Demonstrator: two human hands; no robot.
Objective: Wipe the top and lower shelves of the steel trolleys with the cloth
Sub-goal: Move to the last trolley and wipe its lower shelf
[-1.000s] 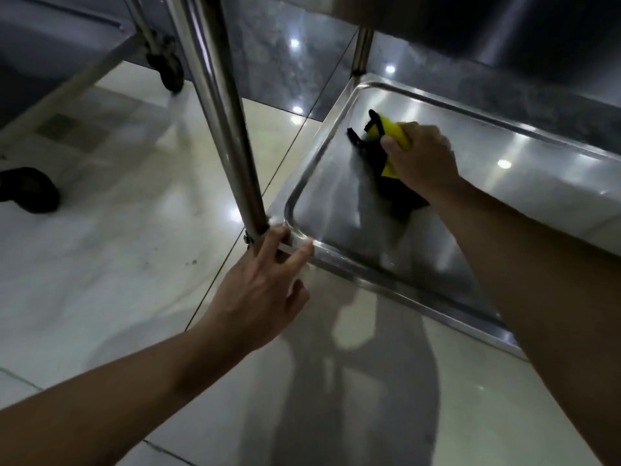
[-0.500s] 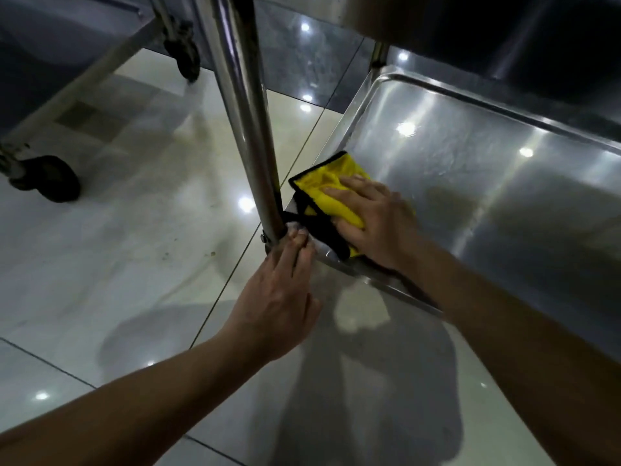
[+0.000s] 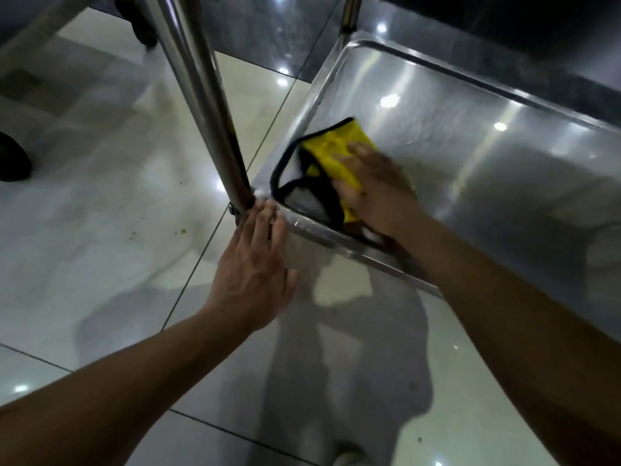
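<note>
The steel trolley's lower shelf (image 3: 470, 153) is a shiny rimmed tray at the upper right. A yellow cloth with black edging (image 3: 332, 153) lies in its near left corner. My right hand (image 3: 376, 190) presses flat on the cloth, fingers spread over it. My left hand (image 3: 252, 264) rests with fingertips against the shelf's corner, at the base of the steel upright post (image 3: 201, 95). It holds nothing. The top shelf is mostly out of view, above.
The pale glossy tiled floor (image 3: 100, 247) spreads to the left and below. A black castor (image 3: 13, 159) of another trolley sits at the far left, and a second wheel (image 3: 144, 31) at the top. A rear post (image 3: 349, 11) rises behind the shelf.
My right hand pulled the cloth from the shelf's middle to its near left corner, then slid it slightly inward. My left hand closed in against the post's base.
</note>
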